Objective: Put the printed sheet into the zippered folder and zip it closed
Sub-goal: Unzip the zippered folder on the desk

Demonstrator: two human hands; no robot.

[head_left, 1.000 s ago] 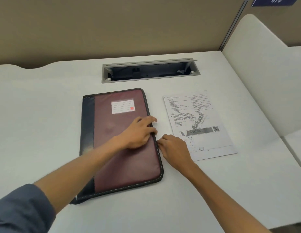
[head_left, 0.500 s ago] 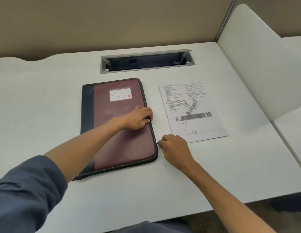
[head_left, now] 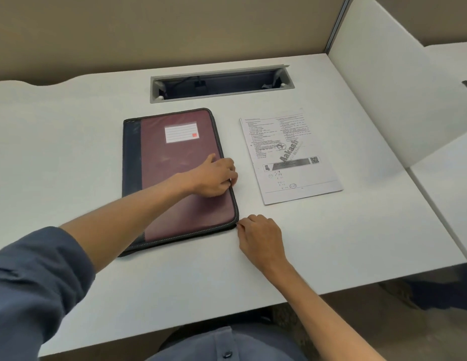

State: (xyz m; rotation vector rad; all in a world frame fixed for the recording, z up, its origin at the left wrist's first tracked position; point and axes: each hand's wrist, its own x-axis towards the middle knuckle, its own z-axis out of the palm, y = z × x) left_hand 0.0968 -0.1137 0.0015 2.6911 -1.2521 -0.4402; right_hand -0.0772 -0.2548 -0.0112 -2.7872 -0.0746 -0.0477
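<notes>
A maroon zippered folder [head_left: 175, 165] with a dark spine and a white label lies flat on the white desk. My left hand [head_left: 214, 175] rests on its cover with the fingers curled over the right edge. My right hand [head_left: 261, 238] sits at the folder's near right corner, fingers curled and pinching at the zipper there; the pull itself is hidden under the fingers. The printed sheet [head_left: 289, 155] lies flat on the desk to the right of the folder, untouched.
A grey cable tray slot [head_left: 222, 83] is sunk into the desk [head_left: 70, 142] behind the folder. A white divider panel [head_left: 388, 82] rises along the right side. A beige partition wall stands at the back.
My right hand has slid toward me along the folder's right edge, from its middle to the near right corner. My left hand's fingers have curled over the edge. The camera has tilted.
</notes>
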